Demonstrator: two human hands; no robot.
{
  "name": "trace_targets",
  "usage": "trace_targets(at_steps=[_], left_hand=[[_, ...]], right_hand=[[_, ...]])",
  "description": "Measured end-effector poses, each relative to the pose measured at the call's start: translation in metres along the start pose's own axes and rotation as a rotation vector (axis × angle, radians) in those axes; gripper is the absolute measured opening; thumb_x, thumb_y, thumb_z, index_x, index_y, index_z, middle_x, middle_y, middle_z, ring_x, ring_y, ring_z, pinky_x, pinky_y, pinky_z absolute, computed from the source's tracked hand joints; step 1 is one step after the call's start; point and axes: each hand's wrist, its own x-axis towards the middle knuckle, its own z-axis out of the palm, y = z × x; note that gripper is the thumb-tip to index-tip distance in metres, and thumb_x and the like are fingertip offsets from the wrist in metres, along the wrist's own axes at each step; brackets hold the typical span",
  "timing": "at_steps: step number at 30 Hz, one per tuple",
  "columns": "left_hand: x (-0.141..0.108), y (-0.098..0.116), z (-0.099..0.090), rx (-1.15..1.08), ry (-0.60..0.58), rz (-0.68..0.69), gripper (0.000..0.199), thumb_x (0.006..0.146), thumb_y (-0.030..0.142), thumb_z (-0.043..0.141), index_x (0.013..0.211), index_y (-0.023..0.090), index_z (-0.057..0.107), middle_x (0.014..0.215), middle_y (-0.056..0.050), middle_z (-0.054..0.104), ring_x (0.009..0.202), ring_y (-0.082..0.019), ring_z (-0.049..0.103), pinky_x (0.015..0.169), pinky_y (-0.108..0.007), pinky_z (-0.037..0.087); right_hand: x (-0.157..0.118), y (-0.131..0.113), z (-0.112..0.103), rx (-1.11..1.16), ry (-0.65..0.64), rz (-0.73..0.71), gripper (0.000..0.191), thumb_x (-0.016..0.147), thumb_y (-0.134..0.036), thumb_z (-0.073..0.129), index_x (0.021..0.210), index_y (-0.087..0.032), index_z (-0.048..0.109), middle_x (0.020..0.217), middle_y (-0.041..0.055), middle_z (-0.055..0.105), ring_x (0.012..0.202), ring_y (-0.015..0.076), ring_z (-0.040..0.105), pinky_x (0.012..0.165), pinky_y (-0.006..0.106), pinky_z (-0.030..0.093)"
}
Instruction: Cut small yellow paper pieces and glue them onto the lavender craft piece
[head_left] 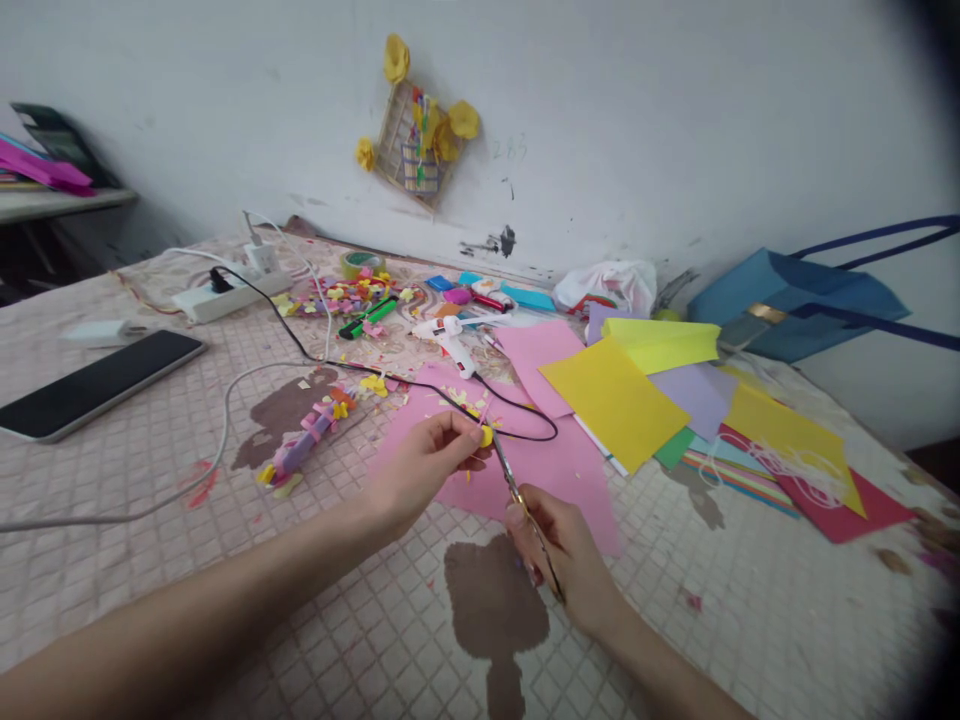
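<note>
My left hand (442, 447) pinches a small yellow paper piece (487, 436) above a pink sheet (525, 480). From the right, my right hand (553, 540) grips a pair of scissors (514, 487), whose blades point up and left and reach the yellow piece. Yellow and pink scraps (450, 400) lie on the pink sheet just beyond my fingers. A white glue gun (456, 350) rests behind them, its black cord curving over the sheet. Left of my left hand lies a purple paper stick (300, 448) with pink and yellow bits on it.
A phone (97, 385) and a power strip (232, 290) are at the left, with cords crossing the table. A green cutter (367, 318) lies near scraps at the back. Coloured paper (615, 400) and a blue bag (795, 300) are at the right.
</note>
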Motion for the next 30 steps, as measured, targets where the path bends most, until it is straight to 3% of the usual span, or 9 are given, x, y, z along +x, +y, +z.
trace_targets(at_steps=[30], left_hand=[[-0.0009,-0.0028,0.0004,-0.033,0.013,0.013,0.017,0.081,0.030,0.057,0.078,0.014,0.052,0.077,-0.002,0.057,0.072,-0.012,0.056,0.069,-0.027,0.043]], right_hand=[[0.0015,-0.0034,0.0006,-0.015,0.015,0.003,0.040,0.082,-0.055,0.047,0.063,-0.021,0.037,0.048,-0.0070,0.035,0.043,0.0084,0.032,0.041,0.022,0.024]])
